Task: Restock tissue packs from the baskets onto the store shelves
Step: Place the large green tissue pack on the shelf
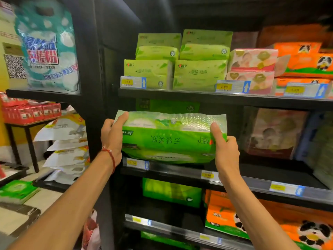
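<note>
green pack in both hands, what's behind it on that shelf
A darker green pack shows above its top edge, further back. The held pack covers the rest, so anything else there is hidden.

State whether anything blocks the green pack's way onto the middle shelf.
The left hand and right hand hold the green pack at the shelf edge; nothing visible blocks it, though a rear pack sits deeper in.
</note>
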